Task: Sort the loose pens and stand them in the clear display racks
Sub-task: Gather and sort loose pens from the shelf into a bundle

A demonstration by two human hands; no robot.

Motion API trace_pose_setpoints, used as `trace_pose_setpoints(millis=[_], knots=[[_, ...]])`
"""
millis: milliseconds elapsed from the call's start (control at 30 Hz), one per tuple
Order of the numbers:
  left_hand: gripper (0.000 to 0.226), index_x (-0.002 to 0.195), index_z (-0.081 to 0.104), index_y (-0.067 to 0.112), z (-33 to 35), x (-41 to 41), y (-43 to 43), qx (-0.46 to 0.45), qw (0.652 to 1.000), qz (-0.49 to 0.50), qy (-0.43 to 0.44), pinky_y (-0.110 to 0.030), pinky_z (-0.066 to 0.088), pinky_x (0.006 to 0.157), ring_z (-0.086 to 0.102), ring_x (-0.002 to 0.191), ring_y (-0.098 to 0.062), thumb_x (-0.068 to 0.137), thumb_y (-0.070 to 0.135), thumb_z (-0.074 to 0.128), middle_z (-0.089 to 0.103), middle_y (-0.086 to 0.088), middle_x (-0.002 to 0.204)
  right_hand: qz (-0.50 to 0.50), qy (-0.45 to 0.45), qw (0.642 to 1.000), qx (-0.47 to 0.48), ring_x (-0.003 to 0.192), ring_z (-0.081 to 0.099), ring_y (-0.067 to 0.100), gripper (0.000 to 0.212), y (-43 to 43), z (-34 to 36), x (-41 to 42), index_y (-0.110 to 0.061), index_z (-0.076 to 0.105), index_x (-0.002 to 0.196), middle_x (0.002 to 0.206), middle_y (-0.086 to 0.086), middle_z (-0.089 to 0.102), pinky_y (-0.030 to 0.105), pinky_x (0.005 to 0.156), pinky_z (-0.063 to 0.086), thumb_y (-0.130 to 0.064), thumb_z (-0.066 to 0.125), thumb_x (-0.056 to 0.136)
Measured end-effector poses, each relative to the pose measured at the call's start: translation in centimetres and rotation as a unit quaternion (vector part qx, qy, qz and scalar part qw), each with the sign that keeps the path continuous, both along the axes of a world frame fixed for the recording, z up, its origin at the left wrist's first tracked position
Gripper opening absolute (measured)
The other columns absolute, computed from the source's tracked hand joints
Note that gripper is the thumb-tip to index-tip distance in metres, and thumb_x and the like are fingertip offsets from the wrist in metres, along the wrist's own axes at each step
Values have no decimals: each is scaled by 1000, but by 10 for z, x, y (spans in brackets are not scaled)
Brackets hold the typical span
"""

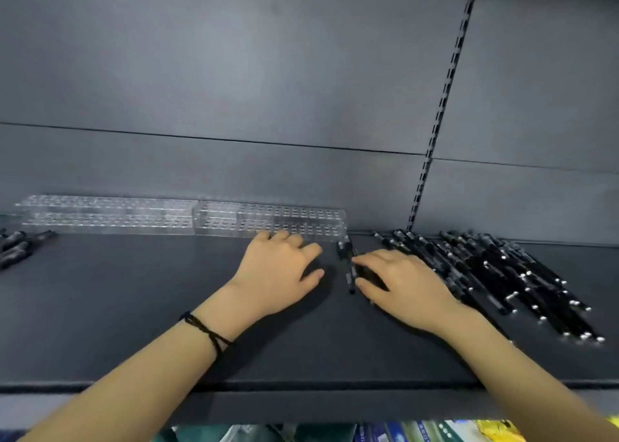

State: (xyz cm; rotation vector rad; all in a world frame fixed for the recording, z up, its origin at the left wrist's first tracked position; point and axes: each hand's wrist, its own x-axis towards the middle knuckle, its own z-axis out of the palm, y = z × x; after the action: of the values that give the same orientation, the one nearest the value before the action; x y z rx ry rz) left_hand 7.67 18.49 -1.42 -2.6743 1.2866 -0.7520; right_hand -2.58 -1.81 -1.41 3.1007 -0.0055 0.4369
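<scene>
From the head camera I see a small bunch of pens (348, 267) lying flat on the shelf (134, 307) between my two hands, just off the right end of the clear racks (167, 217). Their long axis runs front to back, tilted slightly; which end is the tip is too blurred to tell. They are black with pale grey bands.

The big heap of pens (502, 274) lies at the right, black barrels with white ends, slanting from back-left to front-right.

My left hand (278, 274) rests palm down with its fingers loosely spread, holding nothing, fingertips at the rack's front edge. My right hand (405, 284) reaches its forefinger and thumb to the small bunch and touches it; I cannot tell whether it pinches. Its outer edge lies against the heap.
</scene>
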Motion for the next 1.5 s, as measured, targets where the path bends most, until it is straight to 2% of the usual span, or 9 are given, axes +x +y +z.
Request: trace_pose_setpoints(millis=[133,300,433,533,767,1000,1100,1233,1500], knots=[[77,129,53,32,-3,-23,-65,-22,1000,19,8,-38,37,94,55,115,-22,79,61,2,63,4,120,-6,16,1000,19,125,48,12,43,-66,2,-24,-31,49,137,136,-13,52,30,101,40,-48,45,97],[50,132,51,31,-1,-22,-105,-45,994,79,60,-38,34,101,49,124,-21,95,59,32,59,4,128,6,44,996,81,116,53,11,39,-111,3,-29,-30,58,127,125,-12,57,31,94,46,-50,51,94],[43,126,56,27,8,2,-120,-127,977,137,105,-38,36,98,49,123,-24,95,54,41,60,0,126,18,26,992,123,89,57,7,28,-106,6,-10,-30,66,93,94,-14,62,27,72,46,-56,58,86],[35,119,61,25,3,11,-129,-232,950,141,154,-37,39,95,53,120,-26,96,47,47,62,-3,122,-7,46,985,168,78,60,7,38,-92,5,8,-27,65,79,79,-13,63,27,67,48,-64,61,79],[23,105,64,20,-11,26,-123,-371,891,137,222,-34,46,73,61,93,-26,97,35,49,65,-1,99,-51,108,990,72,72,58,19,74,-67,10,32,-19,52,64,74,-4,60,29,58,38,-90,35,71],[14,88,63,29,-16,29,-118,-433,838,155,292,-32,47,77,60,86,-21,93,41,56,63,10,80,-24,177,981,78,70,55,19,39,-58,14,50,-20,46,64,71,-5,53,28,57,37,-55,60,77],[15,89,63,28,-12,27,-117,-469,814,160,304,-34,48,81,60,87,-21,92,41,56,64,11,82,-32,192,972,133,72,60,20,27,-74,14,52,-15,57,72,75,-1,60,28,62,46,-40,67,75],[17,91,64,23,-12,24,-118,-488,799,163,311,-32,46,76,59,85,-22,94,37,54,62,9,76,-38,193,963,186,89,67,21,29,-83,13,55,-11,67,92,95,2,67,37,83,57,-33,72,74],[13,90,60,22,-13,17,-125,-503,782,151,337,-26,38,63,54,74,-11,96,31,52,59,11,77,-29,134,951,276,89,58,10,28,-93,10,49,-9,73,103,95,-5,62,18,75,42,-23,78,79]])
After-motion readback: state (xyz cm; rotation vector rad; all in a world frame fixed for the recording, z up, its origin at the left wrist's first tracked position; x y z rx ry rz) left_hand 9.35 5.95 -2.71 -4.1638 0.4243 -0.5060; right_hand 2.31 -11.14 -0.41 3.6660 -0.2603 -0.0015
